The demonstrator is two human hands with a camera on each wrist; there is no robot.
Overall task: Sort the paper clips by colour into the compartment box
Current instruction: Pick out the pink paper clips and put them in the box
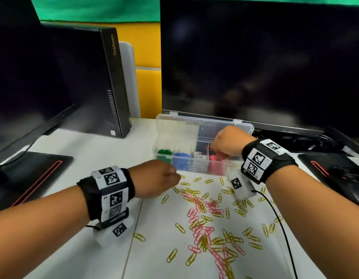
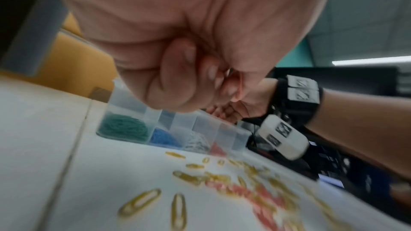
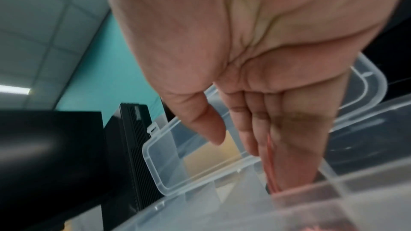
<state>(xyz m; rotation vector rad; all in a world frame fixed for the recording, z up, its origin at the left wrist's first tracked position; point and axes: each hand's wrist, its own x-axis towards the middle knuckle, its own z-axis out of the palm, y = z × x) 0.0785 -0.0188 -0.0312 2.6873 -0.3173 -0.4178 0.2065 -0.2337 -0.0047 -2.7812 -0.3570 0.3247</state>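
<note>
- Fingers of the right hand (image 1: 228,144) point straight down into the red compartment of the compartment box (image 1: 194,158), held loosely extended; the right wrist view shows pink-red clips (image 3: 270,162) sliding along them, so they look to be letting go rather than gripping
- Left hand (image 1: 154,178) is curled into a fist just above the table (image 1: 106,154), beside the near edge of the box; the left wrist view shows what may be a thin clip wire at the fingertips, too blurred to be sure it is held
- Green, blue, white and red clips sit in separate compartments along the front row, left to right
- Yellow paper clips (image 1: 208,218) and pink paper clips (image 1: 200,230) lie mixed and scattered on the table in front of the box
- Clips are probably very light, stiff wire with a slick coating, prone to hooking one another in the pile; pinching one at its rounded end, or pressing and sliding it clear first, should separate it cleanly
</note>
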